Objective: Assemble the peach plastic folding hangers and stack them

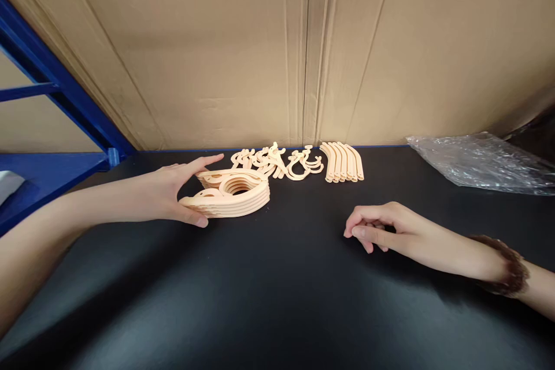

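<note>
A stack of several beige curved pieces (pixel 243 206) with a round opening lies left of centre on the black table. My left hand (pixel 184 193) is at the stack's left end, its thumb along the near side and its fingers stretched toward the far side. Behind the stack lies a loose pile of beige hook-shaped pieces (pixel 299 166). To the right of that pile, several beige bent strips (pixel 342 162) lie side by side. My right hand (pixel 385 228) hovers over the right part of the table, fingers curled together; what they hold, if anything, is hidden.
Crumpled clear plastic (pixel 481 162) lies at the back right, beside something dark. A blue metal frame (pixel 73 104) stands at the left, with a white item at its edge. Brown cardboard (pixel 217 58) rises behind the black table (pixel 277 300).
</note>
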`<state>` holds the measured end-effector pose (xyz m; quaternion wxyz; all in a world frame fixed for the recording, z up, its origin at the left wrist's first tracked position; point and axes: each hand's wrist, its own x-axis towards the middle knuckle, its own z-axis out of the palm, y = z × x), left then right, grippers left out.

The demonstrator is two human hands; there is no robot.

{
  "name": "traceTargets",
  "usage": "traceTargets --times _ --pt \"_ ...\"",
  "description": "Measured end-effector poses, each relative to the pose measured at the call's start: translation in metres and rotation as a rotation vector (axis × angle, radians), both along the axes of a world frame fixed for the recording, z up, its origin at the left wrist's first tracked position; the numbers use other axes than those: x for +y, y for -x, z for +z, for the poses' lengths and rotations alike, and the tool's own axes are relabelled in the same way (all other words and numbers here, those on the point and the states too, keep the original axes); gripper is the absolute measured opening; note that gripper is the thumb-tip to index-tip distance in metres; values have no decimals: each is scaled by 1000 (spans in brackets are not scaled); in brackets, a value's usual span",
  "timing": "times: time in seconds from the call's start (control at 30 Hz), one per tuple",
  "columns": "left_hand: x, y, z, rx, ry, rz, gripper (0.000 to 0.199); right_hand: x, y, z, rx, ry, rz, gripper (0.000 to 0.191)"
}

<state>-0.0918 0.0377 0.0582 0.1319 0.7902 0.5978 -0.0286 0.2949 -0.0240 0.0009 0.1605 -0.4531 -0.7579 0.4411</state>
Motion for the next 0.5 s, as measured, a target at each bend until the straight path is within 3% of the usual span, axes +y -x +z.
traceTargets --times 0.27,0.5 --pt "-1 -1 1 -89 21 38 106 1 -1 -1 0 -11 7 35" --pt "2 3 -3 -38 8 8 108 1 -1 -1 -7 -14 3 34"
